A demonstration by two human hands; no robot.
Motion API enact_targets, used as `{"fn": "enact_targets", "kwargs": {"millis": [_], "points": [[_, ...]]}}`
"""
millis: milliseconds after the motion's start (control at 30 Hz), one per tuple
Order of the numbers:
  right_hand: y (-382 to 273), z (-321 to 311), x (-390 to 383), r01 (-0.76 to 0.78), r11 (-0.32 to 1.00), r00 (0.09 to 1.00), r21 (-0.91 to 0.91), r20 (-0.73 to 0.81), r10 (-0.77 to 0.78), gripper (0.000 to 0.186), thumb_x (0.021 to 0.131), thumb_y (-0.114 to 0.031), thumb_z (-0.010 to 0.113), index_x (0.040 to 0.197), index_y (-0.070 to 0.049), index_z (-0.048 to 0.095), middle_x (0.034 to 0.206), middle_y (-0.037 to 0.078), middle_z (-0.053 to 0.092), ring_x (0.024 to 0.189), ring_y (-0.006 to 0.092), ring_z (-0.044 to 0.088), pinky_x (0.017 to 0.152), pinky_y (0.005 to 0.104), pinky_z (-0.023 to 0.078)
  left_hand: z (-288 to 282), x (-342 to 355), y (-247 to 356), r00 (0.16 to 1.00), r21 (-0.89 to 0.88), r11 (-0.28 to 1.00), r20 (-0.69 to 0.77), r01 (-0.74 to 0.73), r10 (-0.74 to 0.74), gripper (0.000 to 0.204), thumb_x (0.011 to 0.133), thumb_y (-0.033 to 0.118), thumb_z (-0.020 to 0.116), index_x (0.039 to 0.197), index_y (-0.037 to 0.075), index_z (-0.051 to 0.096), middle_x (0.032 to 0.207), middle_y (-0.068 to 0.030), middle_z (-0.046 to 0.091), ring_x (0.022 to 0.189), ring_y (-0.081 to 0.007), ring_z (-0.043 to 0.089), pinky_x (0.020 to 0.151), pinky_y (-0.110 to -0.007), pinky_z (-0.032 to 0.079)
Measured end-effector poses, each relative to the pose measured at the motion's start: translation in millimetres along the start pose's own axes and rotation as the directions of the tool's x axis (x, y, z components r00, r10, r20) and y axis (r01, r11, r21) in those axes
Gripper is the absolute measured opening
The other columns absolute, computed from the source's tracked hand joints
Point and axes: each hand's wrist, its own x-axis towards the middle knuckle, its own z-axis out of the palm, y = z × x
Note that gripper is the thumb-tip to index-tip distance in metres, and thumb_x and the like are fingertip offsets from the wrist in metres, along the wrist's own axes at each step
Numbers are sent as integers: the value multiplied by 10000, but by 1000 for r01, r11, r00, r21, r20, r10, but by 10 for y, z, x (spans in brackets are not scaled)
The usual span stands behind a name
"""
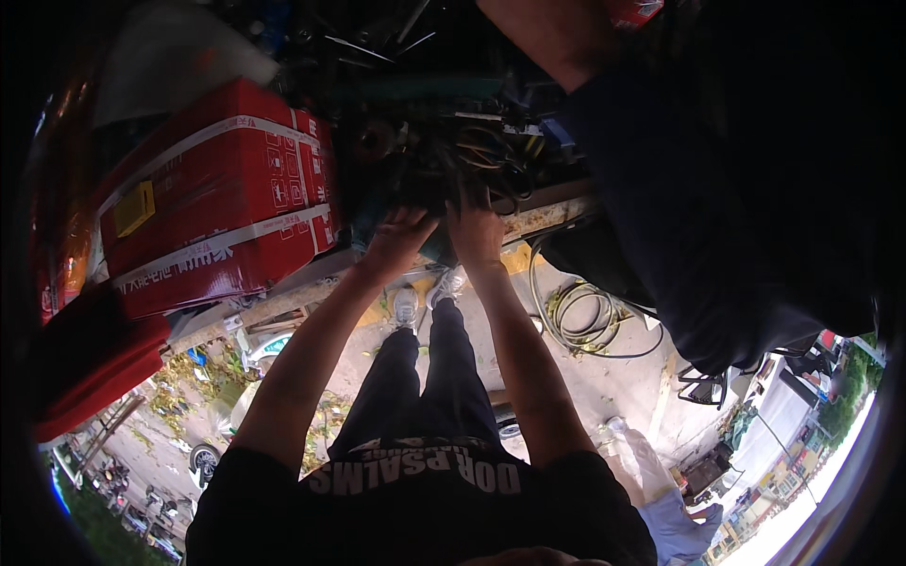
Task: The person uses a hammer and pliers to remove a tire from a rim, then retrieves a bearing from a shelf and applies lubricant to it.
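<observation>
Both forearms reach forward to a teal power tool (pixel 429 212) lying at the workbench edge (pixel 557 209). The left hand (pixel 396 241) curls over its near-left side; the right hand (pixel 475 231) presses on top, fingers spread, apparently steadying it. Beyond the tool lies a tangle of wires (pixel 491 156). Left of it sits a red taped carton (pixel 212 203); right and below it, a hose coil (pixel 580 316).
</observation>
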Motion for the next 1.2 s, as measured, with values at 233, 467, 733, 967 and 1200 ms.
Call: {"fn": "enact_targets", "kwargs": {"millis": [233,467,733,967,1200], "points": [[143,-26,310,18,797,999,604,29,-45,403,877,-51,571,1277,-20,533,1239,166,565,1192,286,516,968,345,449,-192,-269,257,950,-577,780,-27,240,-312,431,768,-62,555,1191,21,554,1214,-184,545,1169,-382,515,996,-424,430],[-891,-679,-385,-11,272,988,962,53,-147,351,942,29,455,1292,-1,464,935,82,613,878,164,563,800,311,469,-104,-928,299,815,-818,363,204,447,-543,292,840,-41,484,1114,-36,584,1064,-148,657,1046,-232,636,906,-331,487],[-903,-647,-1405,-239,413,971,879,230,72,111,996,-76,451,1037,-21,538,705,-7,469,607,76,416,555,243,378,-247,-1267,280,824,-882,45,419,470,-382,377,930,203,593,1244,-1,540,1159,-99,623,1078,-179,591,940,-320,453],[-495,-427,-2492,-428,476,904,768,358,235,89,981,-107,471,1025,-62,535,680,2,480,568,88,449,522,266,390,-338,-1379,1021,875,-841,-251,433,479,217,750,891,407,654,1438,13,323,1346,-107,488,1217,-204,497,1005,-351,405],[-218,241,-3491,-341,726,940,597,195,281,418,932,-211,560,1304,-39,475,867,236,645,816,417,646,691,492,499,41,-1797,1339,643,-645,-6,762,764,71,270,1014,204,464,1119,-4,600,1098,-113,652,1026,-201,619,860,-340,519]]}}
